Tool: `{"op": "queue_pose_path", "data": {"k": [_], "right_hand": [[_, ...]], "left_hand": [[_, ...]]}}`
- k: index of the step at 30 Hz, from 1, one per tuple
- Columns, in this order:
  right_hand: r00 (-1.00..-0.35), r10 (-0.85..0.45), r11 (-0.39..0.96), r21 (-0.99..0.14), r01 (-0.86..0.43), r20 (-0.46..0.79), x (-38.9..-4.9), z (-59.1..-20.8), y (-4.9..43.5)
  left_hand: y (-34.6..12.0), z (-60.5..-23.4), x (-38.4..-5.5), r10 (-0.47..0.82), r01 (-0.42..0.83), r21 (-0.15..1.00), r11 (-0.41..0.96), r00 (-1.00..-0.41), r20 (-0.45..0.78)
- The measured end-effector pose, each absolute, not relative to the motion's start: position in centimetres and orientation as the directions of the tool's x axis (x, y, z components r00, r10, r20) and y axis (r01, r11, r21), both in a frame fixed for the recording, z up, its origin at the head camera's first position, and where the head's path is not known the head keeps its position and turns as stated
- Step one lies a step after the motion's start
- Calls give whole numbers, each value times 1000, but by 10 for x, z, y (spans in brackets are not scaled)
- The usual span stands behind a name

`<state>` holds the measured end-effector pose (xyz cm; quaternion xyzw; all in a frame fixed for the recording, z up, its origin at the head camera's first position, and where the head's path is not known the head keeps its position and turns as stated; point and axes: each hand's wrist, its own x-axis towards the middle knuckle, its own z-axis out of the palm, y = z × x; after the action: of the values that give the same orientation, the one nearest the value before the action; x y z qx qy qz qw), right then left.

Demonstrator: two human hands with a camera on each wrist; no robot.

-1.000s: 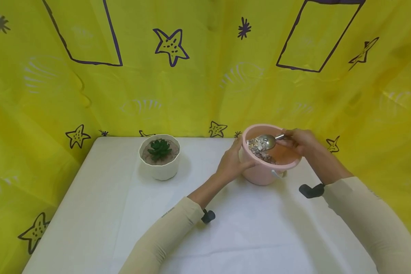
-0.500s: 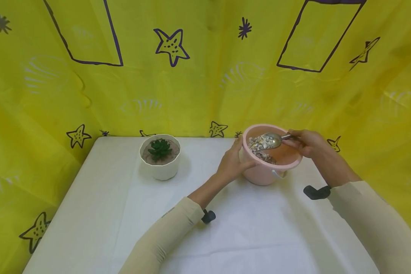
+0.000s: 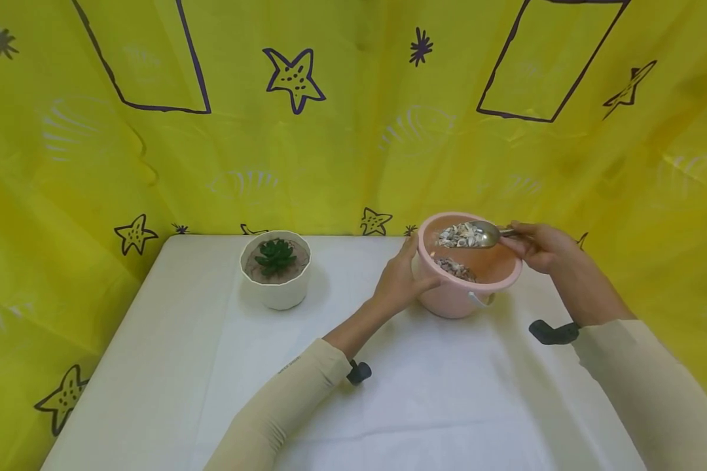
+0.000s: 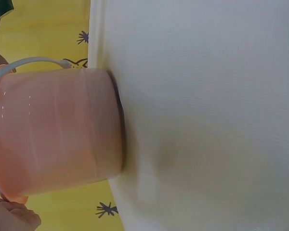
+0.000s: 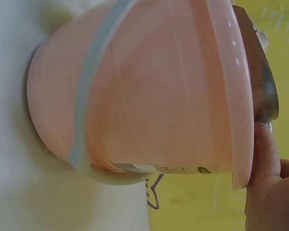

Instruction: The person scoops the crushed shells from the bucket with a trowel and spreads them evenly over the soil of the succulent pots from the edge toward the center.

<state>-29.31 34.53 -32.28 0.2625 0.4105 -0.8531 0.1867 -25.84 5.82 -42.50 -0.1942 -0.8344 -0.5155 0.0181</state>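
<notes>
A pink bucket stands upright on the white-covered table. My left hand grips its left side at the rim, thumb in front and fingers behind. With my right hand I hold a metal scoop by its handle at the bucket's right rim. The scoop is filled with small pale shell-like pieces and is level over the bucket's mouth. More of these pieces lie inside the bucket. In the right wrist view the scoop shows above the rim, beside my thumb.
A white pot with a green succulent stands at the back left of the table. Behind hangs a yellow curtain with starfish drawings. The bucket's pale handle hangs down its side.
My right hand has lifted the scoop and drawn it to the right, out of the pile with a load of pieces. My left hand and the bucket have stayed in place.
</notes>
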Motion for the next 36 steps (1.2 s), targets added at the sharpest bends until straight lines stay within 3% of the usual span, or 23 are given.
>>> {"op": "queue_pose_path", "data": {"k": [14,36], "right_hand": [[-779,-97,-684,-527,504,-619,-286,-326,355],[-786,-73,-680,-546,490,-614,-282,-324,353]], "left_hand": [[59,-424,-255,294,341,847,407,-927,232],[44,-413,-238,215,324,855,405,-943,256]]}}
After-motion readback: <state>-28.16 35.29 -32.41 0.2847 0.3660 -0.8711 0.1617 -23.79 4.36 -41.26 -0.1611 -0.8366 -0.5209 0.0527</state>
